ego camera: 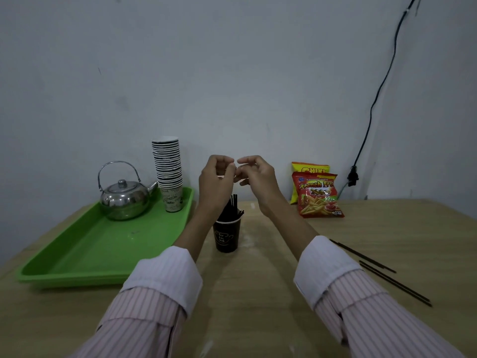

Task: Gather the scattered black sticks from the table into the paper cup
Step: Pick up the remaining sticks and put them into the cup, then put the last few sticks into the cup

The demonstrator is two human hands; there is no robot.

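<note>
A black paper cup [227, 237] stands upright at the middle of the wooden table [258, 293] with several black sticks [232, 209] standing in it. Both hands hover above the cup, fingertips nearly touching each other. My left hand [216, 180] is raised with its fingers curled and apart, and I see nothing in it. My right hand [255, 174] is likewise curled and holds nothing I can make out. On the table at the right lie three loose black sticks [395, 281], one [362, 255] a little farther back, all well clear of both hands.
A green tray [77, 257] at the left carries a steel kettle [124, 197] and a tall stack of paper cups [169, 174]. Two snack bags [318, 195] lean on the wall at the back right. A black cable with a plug [353, 175] hangs down the wall.
</note>
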